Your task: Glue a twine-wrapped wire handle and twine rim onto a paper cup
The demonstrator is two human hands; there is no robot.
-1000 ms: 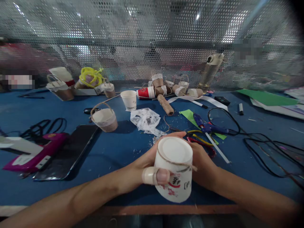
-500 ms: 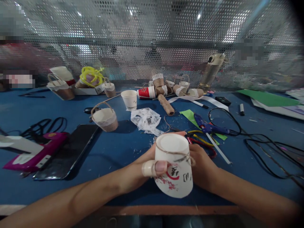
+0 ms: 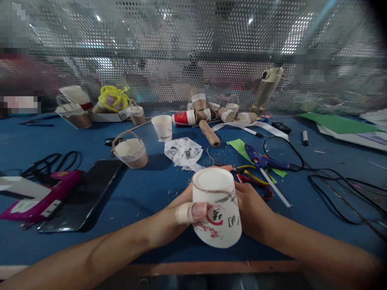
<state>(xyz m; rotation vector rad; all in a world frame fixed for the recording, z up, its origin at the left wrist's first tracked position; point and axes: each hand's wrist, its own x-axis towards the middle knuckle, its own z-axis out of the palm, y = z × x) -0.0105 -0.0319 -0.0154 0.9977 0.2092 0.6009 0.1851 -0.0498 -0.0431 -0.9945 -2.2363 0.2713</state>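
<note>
A white paper cup [image 3: 215,227] with red blossoms and black lettering is held upside down, its base tilted up toward me. My left hand [image 3: 186,205] grips it from the left, thumb across the front; a beige bandage wraps that thumb. Brown twine [image 3: 208,193] circles the cup just below the base. At the cup's right side, my right hand [image 3: 255,207] is closed where the twine runs in, with most of its fingers hidden behind the cup. Just beyond are red- and yellow-handled pliers [image 3: 254,177] and a blue glue gun [image 3: 263,160].
Crumpled white lace [image 3: 184,153], a twine roll [image 3: 209,133] and a small twine-handled basket [image 3: 131,153] lie ahead. To the left are a phone [image 3: 81,195] and a magenta device [image 3: 45,201]. Black cables [image 3: 335,201] spread rightward. A perforated metal screen [image 3: 169,52] stands behind.
The cup, with both hands, sits slightly further left in view, and the whole scene has shifted a little the same way. The twine sticking out at the cup's right side shows less.
</note>
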